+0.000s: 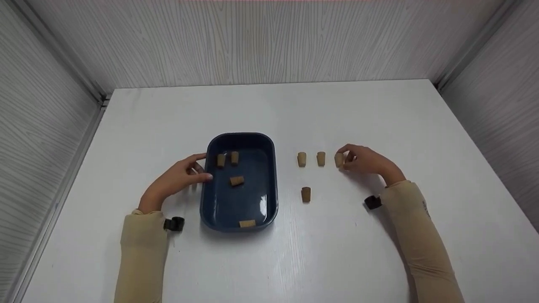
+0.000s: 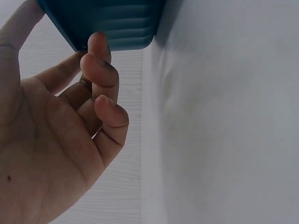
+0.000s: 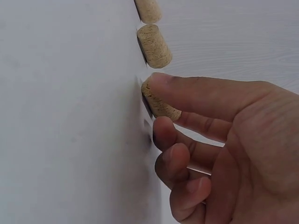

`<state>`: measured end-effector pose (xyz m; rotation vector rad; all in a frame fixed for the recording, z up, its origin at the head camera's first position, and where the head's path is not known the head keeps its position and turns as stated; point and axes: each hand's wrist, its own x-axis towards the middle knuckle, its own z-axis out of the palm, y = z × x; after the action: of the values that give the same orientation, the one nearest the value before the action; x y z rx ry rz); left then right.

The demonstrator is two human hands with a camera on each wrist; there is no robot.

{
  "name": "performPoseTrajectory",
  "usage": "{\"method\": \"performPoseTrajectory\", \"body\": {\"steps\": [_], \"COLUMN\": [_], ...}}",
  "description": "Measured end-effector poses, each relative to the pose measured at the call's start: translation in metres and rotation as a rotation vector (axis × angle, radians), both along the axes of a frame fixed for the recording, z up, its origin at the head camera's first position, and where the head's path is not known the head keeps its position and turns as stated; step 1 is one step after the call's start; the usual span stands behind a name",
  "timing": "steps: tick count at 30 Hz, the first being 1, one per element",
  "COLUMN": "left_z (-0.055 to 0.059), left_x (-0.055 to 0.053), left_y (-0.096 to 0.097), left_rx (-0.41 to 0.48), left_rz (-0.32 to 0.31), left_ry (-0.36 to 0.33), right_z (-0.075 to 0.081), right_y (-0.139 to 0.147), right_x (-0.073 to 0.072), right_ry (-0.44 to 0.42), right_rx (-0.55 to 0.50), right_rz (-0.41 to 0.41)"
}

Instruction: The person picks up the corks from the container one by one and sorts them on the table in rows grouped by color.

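Note:
A dark blue rectangular tray (image 1: 240,230) stands on the table, with several corks inside. My left hand (image 1: 179,174) grips the tray's left side, thumb over the rim. The left wrist view has the tray's ribbed outer wall (image 2: 117,23) at the top, the other fingers curled below it. To the tray's right, my right hand (image 1: 364,160) pinches a pale cork (image 1: 339,159) between thumb and fingers. That cork (image 3: 163,107) seems to stand on the table. Beside it in a row are two more pale corks, a middle one (image 1: 321,158) and a left one (image 1: 302,159).
A darker cork (image 1: 306,194) stands nearer the front, between tray and right forearm. In the tray, two corks stand at upper left, one cork (image 1: 236,181) lies mid-tray, and a paler cork (image 1: 247,223) lies by the front wall. Wood-grain panels (image 1: 269,42) enclose the white table (image 1: 328,252).

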<state>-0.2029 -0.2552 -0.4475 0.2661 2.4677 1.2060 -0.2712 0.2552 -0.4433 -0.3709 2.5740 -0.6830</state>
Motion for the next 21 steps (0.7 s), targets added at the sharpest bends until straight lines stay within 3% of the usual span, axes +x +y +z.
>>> {"method": "performPoseTrajectory", "body": {"steps": [13,21], "left_z": [-0.001,0.0007], "left_x": [0.0004,-0.0002], "left_y": [-0.0002,0.0004], "left_rx": [0.013,0.003], "left_rz": [0.004,0.007], "left_ry": [-0.016,-0.01], "right_z": [-0.0008,0.0066], "right_y": [0.0048,0.0097], "right_x": [-0.0027,-0.0017], "right_ry": [0.004,0.047], "right_rx": [-0.013,-0.053], "right_rz": [0.001,0.02]}}
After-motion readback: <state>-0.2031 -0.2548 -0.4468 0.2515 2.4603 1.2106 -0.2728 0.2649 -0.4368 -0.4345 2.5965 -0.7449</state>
